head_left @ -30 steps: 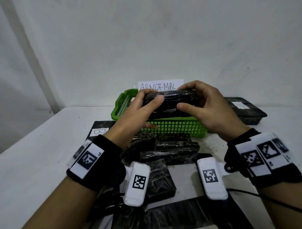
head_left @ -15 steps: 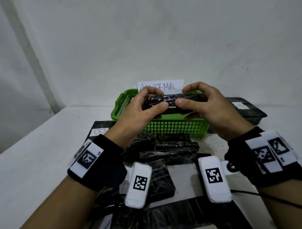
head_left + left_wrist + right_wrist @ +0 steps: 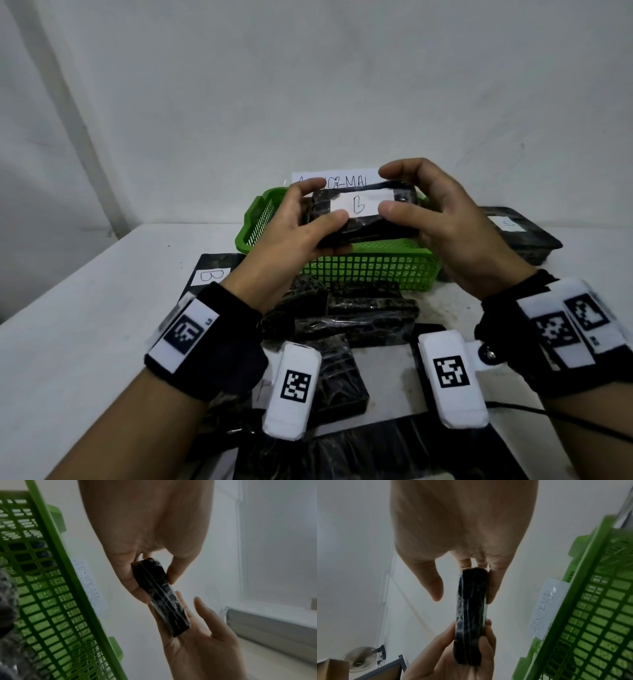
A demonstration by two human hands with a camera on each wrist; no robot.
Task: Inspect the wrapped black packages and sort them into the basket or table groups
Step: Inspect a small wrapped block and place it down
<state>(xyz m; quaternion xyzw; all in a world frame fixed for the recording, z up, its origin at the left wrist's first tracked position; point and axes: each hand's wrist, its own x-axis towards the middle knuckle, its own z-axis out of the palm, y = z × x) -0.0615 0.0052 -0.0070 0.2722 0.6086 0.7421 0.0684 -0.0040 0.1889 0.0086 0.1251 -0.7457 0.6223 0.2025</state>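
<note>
Package (image 3: 363, 219) label (head view only)

The wrapped black package (image 3: 363, 214) is being turned over in both hands above the green basket (image 3: 370, 267): a second ago its plain dark side was facing the head camera, half a second ago it was edge-on, and now its broad face with a white label (image 3: 359, 204) marked "B" is showing. The left hand (image 3: 294, 233) and right hand (image 3: 448, 233) are regripping its ends, thumbs now pressing on the label face.
</note>
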